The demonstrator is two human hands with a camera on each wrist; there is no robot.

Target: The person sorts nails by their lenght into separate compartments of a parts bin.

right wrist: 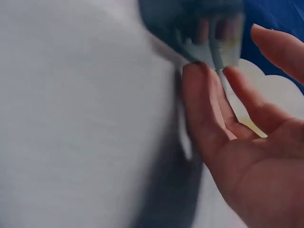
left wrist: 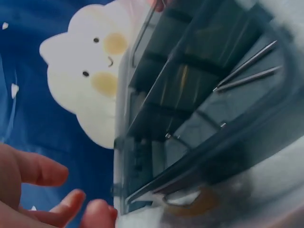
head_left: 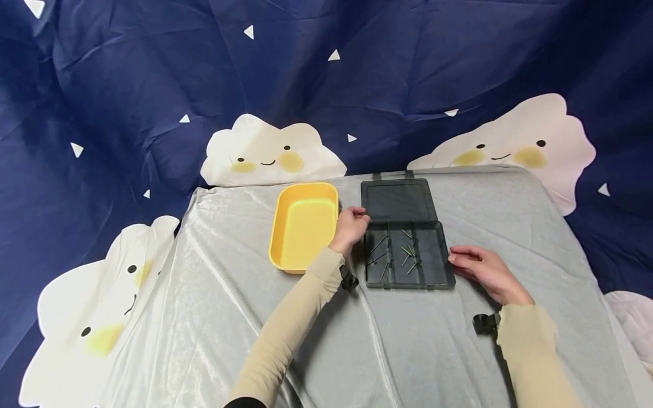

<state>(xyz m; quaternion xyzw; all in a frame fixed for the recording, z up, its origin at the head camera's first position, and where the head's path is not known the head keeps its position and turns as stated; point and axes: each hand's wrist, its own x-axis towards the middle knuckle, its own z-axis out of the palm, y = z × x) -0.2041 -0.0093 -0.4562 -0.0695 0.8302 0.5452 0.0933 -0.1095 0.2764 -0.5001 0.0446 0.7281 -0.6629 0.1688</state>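
A dark see-through compartment box (head_left: 432, 258) lies on the cloth with its lid (head_left: 399, 199) folded back behind it. Thin metal rods like nails or screws (head_left: 378, 244) lie loose in the left and middle compartments; some in the middle look brassy. The right compartment holds none that I can see. My left hand (head_left: 350, 229) is at the box's back left corner, by the hinge, its fingers loosely bent in the left wrist view. My right hand (head_left: 482, 269) is at the right wall, fingertips touching the box edge in the right wrist view, thumb apart.
A yellow tray (head_left: 274, 241) with a raised rim stands to the left of the box, close by my left forearm. Grey wrinkled cloth (head_left: 224, 317) covers the table. Behind it hangs a dark blue curtain (head_left: 388, 73) with cloud faces.
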